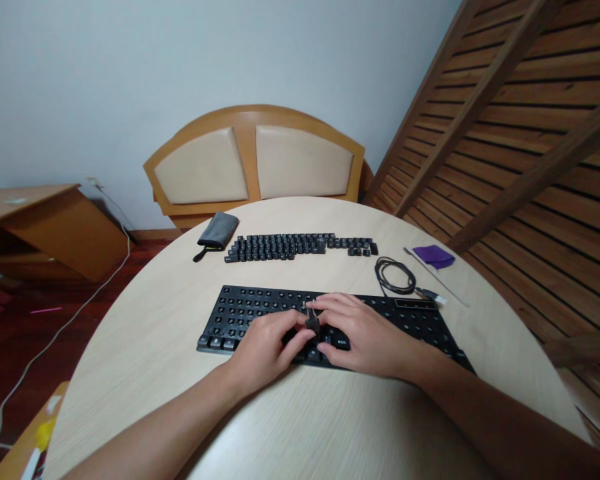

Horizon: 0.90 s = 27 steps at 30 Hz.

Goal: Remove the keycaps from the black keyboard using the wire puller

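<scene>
My left hand (pixel 267 342) is closed, its thumb and index finger pinching a small black tool with thin metal wires, which looks like a keycap puller (pixel 312 324). My right hand (pixel 357 333) is closed around the other side of it, fingertips by the wires. Whether a keycap sits in the wires is too small to tell. Both hands are over a black keyboard (pixel 265 301) lying flat on the table. Most of its key positions are bare; several keys remain along the front row, and the hands hide its middle.
Loose black keycaps (pixel 275 247) lie in rows behind the keyboard. A grey pouch (pixel 219 231) is at their left. To the right are a coiled cable (pixel 396 276), a thin stick-like tool (pixel 436 275) and a purple cloth (pixel 434 256). The round table (pixel 145 320) faces a wooden headboard (pixel 251 160).
</scene>
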Motion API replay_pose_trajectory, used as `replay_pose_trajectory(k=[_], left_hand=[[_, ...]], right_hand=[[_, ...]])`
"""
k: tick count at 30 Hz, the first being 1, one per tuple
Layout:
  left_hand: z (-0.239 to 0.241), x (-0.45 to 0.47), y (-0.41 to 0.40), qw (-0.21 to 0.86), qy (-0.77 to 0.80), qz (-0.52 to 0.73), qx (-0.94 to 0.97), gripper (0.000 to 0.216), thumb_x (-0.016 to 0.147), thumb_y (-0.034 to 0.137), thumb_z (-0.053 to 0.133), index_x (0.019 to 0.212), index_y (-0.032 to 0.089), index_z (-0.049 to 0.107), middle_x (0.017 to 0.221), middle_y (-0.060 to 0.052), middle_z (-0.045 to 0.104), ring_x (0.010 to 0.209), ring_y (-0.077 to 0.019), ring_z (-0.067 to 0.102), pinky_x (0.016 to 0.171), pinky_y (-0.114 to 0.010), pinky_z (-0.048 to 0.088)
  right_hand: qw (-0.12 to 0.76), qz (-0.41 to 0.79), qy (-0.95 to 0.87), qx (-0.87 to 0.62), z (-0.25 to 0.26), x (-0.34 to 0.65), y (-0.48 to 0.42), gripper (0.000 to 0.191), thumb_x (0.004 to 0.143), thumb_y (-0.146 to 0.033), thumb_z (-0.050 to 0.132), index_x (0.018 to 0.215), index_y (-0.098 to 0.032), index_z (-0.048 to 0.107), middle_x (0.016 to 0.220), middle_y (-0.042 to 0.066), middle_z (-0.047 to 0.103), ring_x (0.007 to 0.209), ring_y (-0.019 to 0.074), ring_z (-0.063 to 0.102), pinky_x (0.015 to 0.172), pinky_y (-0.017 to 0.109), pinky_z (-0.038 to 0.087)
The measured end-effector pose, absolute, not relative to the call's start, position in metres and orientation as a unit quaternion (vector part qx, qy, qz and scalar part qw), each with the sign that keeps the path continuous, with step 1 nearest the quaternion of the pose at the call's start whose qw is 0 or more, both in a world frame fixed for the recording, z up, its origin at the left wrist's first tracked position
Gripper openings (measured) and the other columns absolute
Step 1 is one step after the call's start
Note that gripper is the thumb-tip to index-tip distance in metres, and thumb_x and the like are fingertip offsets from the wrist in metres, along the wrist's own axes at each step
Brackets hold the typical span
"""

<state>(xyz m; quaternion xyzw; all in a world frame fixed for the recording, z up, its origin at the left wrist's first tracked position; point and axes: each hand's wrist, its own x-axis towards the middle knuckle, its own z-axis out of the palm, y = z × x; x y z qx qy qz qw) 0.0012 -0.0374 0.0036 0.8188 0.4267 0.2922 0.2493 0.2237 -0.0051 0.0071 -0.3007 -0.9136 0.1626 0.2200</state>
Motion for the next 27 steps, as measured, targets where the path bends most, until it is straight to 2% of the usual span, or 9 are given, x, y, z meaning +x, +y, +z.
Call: replay_pose_trajectory(k=[5,12,19,23,27], left_hand=[[0.0026,0.0019,-0.0344,0.264,0.460,0.310,0.789,0.012,0.095,0.026,0.053,0.086,0.020,0.057,0.076,0.000,0.066,0.068,-0.0158,0.061,0.065,-0.026,0.043],[0.0011,0.0018,-0.0311,0.297,0.474,0.333,0.759,0.014,0.096,0.027,0.052,0.086,0.019,0.058,0.077,0.000,0.067,0.069,-0.0157,0.062,0.066,-0.027,0.044],[0.0061,0.0029,-0.0365,0.250,0.414,0.303,0.821,0.014,0.098,0.026,0.051,0.094,0.020,0.062,0.088,-0.004,0.070,0.079,-0.0177,0.065,0.072,-0.027,0.047],[0.0058,0.0035,-0.0382,0.219,0.402,0.303,0.836,0.015,0.098,0.027,0.050,0.093,0.018,0.061,0.085,-0.004,0.069,0.077,-0.0181,0.064,0.070,-0.028,0.047],[0.0022,0.0023,-0.0352,0.241,0.432,0.317,0.809,0.011,0.097,0.024,0.053,0.092,0.019,0.061,0.083,-0.002,0.069,0.074,-0.0161,0.064,0.069,-0.026,0.046]], right_hand=[[0.209,0.166,-0.913,-0.307,0.0092,0.2227,-0.0073,0.011,0.083,-0.027,0.066,0.093,-0.021,0.069,0.131,0.008,0.063,0.123,0.0235,0.054,0.107,0.043,0.040],[0.207,0.167,-0.913,-0.308,0.0102,0.2228,-0.0070,0.012,0.084,-0.025,0.065,0.095,-0.022,0.068,0.130,0.008,0.063,0.124,0.0229,0.053,0.107,0.042,0.039],[0.204,0.170,-0.916,-0.301,0.0084,0.2232,-0.0066,0.019,0.083,-0.021,0.063,0.101,-0.020,0.069,0.129,0.009,0.063,0.122,0.0230,0.054,0.108,0.043,0.039],[0.205,0.169,-0.918,-0.296,0.0067,0.2235,-0.0051,0.021,0.084,-0.022,0.062,0.103,-0.018,0.069,0.129,0.010,0.063,0.122,0.0239,0.054,0.108,0.044,0.039],[0.203,0.169,-0.918,-0.295,0.0077,0.2237,-0.0051,0.016,0.084,-0.023,0.063,0.098,-0.019,0.069,0.129,0.009,0.063,0.122,0.0237,0.053,0.108,0.044,0.039]])
